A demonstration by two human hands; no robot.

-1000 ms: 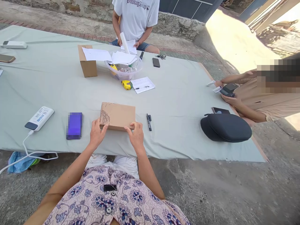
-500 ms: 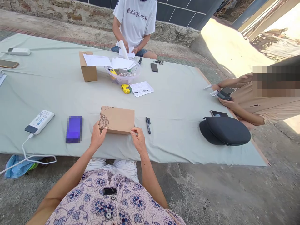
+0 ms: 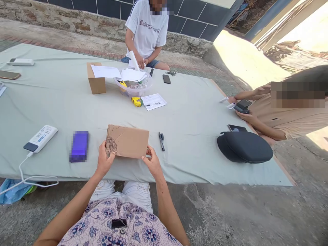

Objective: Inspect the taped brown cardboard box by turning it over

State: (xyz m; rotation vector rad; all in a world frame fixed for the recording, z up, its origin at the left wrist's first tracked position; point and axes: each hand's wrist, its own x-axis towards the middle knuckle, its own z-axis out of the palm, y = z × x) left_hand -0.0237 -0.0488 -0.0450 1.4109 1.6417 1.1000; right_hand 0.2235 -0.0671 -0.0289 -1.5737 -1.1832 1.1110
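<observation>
A brown cardboard box [image 3: 130, 140] with dark scribbled lines on its left part is held between my two hands near the table's front edge. My left hand [image 3: 105, 160] grips its lower left corner, thumb on the near face. At the lower right corner my right hand [image 3: 152, 161] pinches the box, fingers behind it. The box's broad face is tilted toward me. To the right of it lies a black marker pen [image 3: 161, 141]. A purple, blurred-out packet [image 3: 79, 146] lies to the left.
Further left is a white power bank [image 3: 41, 138] with a cable. A clear basin [image 3: 138, 91] with papers, another cardboard box [image 3: 97, 84], a yellow tape measure [image 3: 136, 101] and a written sheet [image 3: 154, 101] stand beyond. A black case [image 3: 246, 147] lies right. Two people sit at the table.
The box's far edge has tipped up, so its broad face now turns more toward me. Both hands keep hold of its lower corners. The camera view has shifted slightly.
</observation>
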